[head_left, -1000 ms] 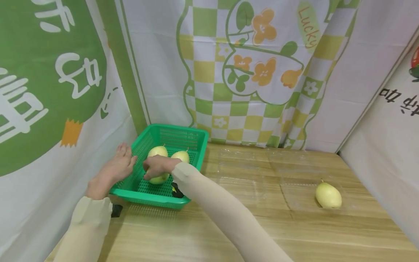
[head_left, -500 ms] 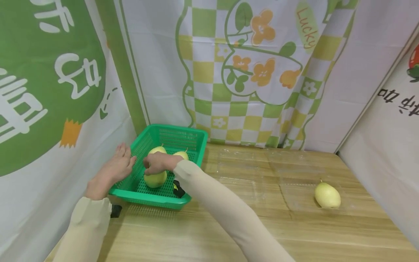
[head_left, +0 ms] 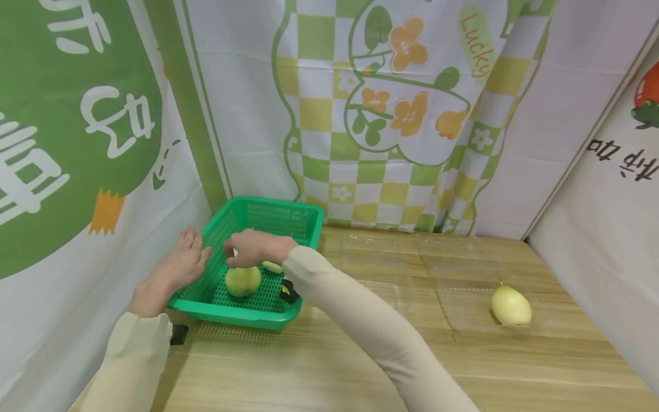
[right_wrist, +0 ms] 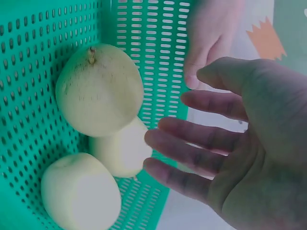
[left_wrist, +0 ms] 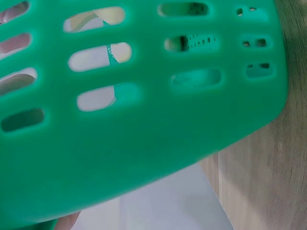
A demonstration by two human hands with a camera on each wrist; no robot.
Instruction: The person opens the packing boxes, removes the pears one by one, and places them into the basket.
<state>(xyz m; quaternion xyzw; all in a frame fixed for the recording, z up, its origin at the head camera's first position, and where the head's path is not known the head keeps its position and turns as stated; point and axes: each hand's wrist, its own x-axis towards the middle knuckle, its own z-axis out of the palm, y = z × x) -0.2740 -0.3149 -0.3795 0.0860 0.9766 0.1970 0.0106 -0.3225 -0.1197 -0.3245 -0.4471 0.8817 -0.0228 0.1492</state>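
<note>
A green plastic basket stands at the left of the table, with pears in it. In the head view, my right hand hovers over the basket and covers part of the fruit. The front pear shows below it. The right wrist view shows this hand's loosely bent fingers apart from three pears: one upper pear, one middle pear and one lower pear. My left hand lies along the basket's left rim with straight fingers. Up close, the slotted basket wall fills the left wrist view.
Clear plastic trays lie on the wooden table right of the basket. Another pear sits on the right-hand tray. Printed cloth walls close off the back and sides. A black object lies beside my left wrist.
My right hand has lifted off the front pear and moved slightly away over the basket, leaving that pear more exposed. The left hand keeps its place at the rim. The head view shifts slightly.
</note>
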